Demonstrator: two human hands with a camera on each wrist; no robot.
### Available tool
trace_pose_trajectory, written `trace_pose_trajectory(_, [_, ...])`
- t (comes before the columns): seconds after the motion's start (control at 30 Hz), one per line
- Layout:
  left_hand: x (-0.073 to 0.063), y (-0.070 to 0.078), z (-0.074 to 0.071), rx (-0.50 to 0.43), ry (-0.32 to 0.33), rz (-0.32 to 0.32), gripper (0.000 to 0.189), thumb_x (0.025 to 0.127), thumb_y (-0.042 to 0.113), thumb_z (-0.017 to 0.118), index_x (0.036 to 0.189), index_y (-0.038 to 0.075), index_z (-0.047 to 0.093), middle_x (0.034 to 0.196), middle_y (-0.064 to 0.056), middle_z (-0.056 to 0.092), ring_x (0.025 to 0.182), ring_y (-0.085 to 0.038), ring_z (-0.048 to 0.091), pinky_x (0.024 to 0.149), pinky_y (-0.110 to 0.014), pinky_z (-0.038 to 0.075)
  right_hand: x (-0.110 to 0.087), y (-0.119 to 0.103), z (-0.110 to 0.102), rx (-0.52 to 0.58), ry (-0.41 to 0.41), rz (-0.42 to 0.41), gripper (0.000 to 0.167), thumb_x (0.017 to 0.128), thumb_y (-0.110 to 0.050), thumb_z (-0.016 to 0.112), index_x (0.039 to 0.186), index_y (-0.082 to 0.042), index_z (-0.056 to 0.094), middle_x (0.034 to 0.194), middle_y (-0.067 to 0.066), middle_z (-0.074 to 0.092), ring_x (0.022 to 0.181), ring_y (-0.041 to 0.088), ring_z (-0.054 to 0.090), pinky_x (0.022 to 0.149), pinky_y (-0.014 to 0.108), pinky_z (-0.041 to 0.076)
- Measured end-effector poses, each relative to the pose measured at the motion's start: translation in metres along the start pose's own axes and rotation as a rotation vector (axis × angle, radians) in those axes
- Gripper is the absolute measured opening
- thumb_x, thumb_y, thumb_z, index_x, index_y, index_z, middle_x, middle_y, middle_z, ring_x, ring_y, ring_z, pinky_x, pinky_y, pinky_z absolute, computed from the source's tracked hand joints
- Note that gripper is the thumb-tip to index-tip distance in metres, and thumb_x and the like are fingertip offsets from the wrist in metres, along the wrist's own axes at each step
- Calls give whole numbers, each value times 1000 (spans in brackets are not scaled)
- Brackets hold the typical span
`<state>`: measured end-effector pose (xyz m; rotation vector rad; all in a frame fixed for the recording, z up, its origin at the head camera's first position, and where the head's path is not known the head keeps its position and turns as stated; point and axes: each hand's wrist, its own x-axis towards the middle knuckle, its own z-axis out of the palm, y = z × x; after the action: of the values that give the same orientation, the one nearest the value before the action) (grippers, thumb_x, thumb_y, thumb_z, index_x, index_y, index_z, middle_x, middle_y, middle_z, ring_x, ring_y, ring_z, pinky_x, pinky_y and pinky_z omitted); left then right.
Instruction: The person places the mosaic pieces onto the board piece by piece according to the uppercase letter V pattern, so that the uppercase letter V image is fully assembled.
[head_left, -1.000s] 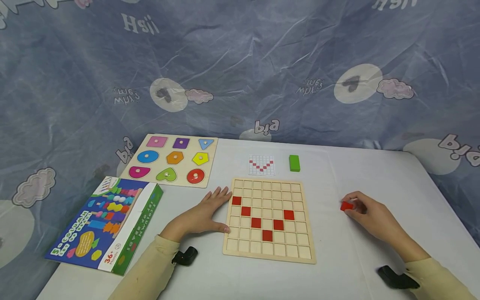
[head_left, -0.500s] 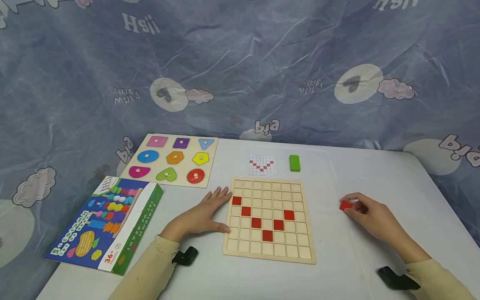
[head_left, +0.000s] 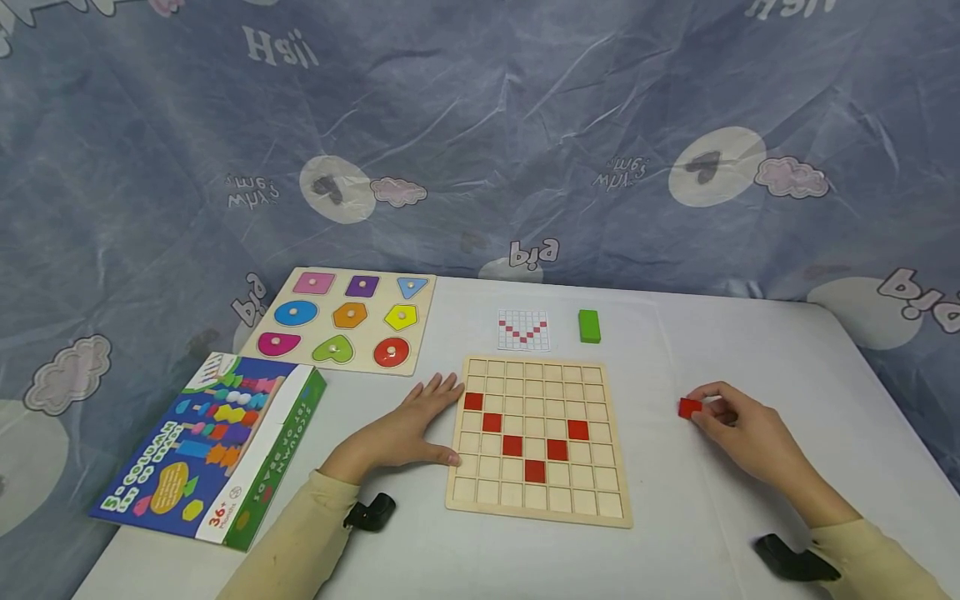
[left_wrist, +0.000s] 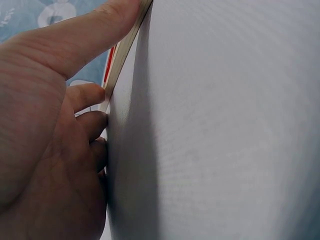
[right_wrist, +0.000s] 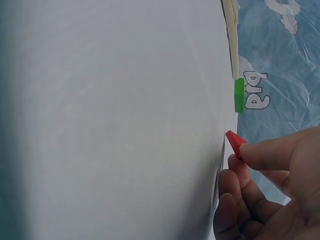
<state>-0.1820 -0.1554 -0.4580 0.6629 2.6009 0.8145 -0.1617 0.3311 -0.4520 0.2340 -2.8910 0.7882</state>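
Note:
Between thumb and forefinger, my right hand (head_left: 738,429) pinches a small red square tile (head_left: 689,407), right of the wooden grid board (head_left: 540,514). In the right wrist view the red tile (right_wrist: 235,143) is tilted, one corner at or near the table surface. My left hand (head_left: 401,429) lies spread at the board's left edge, with thumb and fingertips touching it. Several red tiles (head_left: 535,472) sit in the board's squares in a V shape, its left arm reaching one row higher than its right. The left wrist view has the thumb (left_wrist: 85,35) against the board's side.
Behind the board lies a small card (head_left: 523,330) printed with a red V on a grid. A green block (head_left: 589,327) lies beside it. At the left are a shape puzzle board (head_left: 367,337) and a blue-and-green toy box (head_left: 217,442). A patterned curtain (head_left: 480,150) hangs behind the table.
The red tile has turned in my right fingers and shifted slightly left, so more of its face shows. My left hand and the board have stayed put.

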Motion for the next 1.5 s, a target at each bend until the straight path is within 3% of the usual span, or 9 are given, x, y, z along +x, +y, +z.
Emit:
trace_pose_trajectory(0.57, [0,1,0,-4,1,3,109,75,44,89,162,15,30,170,-3,16,157,-24,3,127,-45,3,-2,-16,4,37,-9,-5,21,95,-15,73,115,-12,68,95,7,71,80,18,66,62,24,52])
trace_pose_trajectory(0.97, [0,0,0,-6,1,5,109,75,44,89,162,16,29,170,-3,15,157,-24,2,127,-45,3,-2,-38,5,110,-40,-25,20,96,-15,72,115,-17,70,92,-1,71,76,4,63,62,22,52])
trace_pose_trajectory(1.5, [0,0,-1,5,-5,5,110,75,46,88,162,16,28,170,-3,15,157,-24,2,127,-44,3,0,-61,16,180,-97,-37,23,95,-18,74,116,-12,70,91,-2,69,76,8,63,65,23,53])
